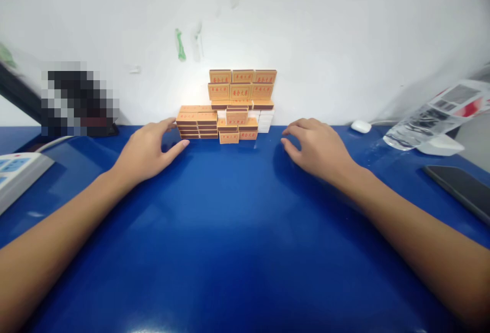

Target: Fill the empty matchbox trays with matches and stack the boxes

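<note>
Several orange matchboxes with red print stand stacked against the white wall, the upper ones (240, 92) on edge in two rows. Lower down, a block of flat-lying matchboxes (198, 124) forms the left end of the stack. My left hand (147, 149) is beside that block, thumb and fingers apart at its left end, the fingertips close to or touching it. To the right of the stack, my right hand (316, 146) rests near the table's back edge with thumb and fingers apart, holding nothing. A gap separates it from the boxes.
The blue table (237, 231) meets the wall behind the stack. At right are a small white case (361, 126), a clear plastic bottle or wrapper (413, 126) and a dark phone (459, 187). At left stand a white power strip (23, 174) and a blurred dark object (82, 100).
</note>
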Demonstrator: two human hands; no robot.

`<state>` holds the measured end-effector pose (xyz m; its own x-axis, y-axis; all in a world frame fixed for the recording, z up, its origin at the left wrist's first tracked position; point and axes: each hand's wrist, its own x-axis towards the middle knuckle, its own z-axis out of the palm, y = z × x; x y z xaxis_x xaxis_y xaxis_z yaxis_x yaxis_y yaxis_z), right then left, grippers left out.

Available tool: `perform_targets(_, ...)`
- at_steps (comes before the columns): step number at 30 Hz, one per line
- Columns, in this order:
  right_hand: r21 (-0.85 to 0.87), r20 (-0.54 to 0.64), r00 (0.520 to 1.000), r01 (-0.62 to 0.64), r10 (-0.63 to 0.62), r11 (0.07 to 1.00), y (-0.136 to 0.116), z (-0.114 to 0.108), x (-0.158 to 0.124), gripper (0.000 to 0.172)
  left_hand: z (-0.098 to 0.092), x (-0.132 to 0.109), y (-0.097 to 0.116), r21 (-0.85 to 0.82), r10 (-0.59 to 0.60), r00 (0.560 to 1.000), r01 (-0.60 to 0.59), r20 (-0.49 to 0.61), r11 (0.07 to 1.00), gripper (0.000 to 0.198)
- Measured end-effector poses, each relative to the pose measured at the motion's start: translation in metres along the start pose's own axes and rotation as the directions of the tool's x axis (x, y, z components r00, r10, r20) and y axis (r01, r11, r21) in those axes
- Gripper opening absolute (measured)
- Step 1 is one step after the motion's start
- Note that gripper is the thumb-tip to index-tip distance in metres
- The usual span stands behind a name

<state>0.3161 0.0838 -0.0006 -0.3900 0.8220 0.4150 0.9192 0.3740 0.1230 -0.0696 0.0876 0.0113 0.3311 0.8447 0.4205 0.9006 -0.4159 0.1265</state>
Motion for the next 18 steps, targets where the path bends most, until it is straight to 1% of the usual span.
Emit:
perform_targets(6,-0.008,0.07,0.997,0.025,-0.024,1.0,-0.003,0.004,0.0,0.028,0.001,-0.001,-0.004,-0.006,-0.008,1.0,0.008,0.006,1.0,0.066)
perform_targets(10,-0.001,0.087,0.996,0.019,-0.019,1.0,-0.006,0.003,0.0,0.028,0.0,-0.002,-0.006,0.049,0.0,0.999,-0.002,0.033,0.999,0.063)
perform_targets(13,0.002,0.109,0.994,0.024,-0.024,1.0,-0.008,0.004,0.0,0.028,-0.001,-0.001,-0.008,0.043,0.011,0.999,-0.013,0.049,0.999,0.058)
perform_targets(15,0.002,0.134,0.991,0.023,-0.023,1.0,-0.008,0.006,0.0,0.029,0.0,-0.001,-0.01,0.029,0.013,0.996,-0.016,0.087,0.999,0.056)
perform_targets(18,-0.001,0.157,0.988,0.015,-0.015,1.0,-0.009,0.008,0.001,0.03,0.003,-0.002,-0.013,0.049,0.005,0.99,-0.012,0.142,0.999,0.06)
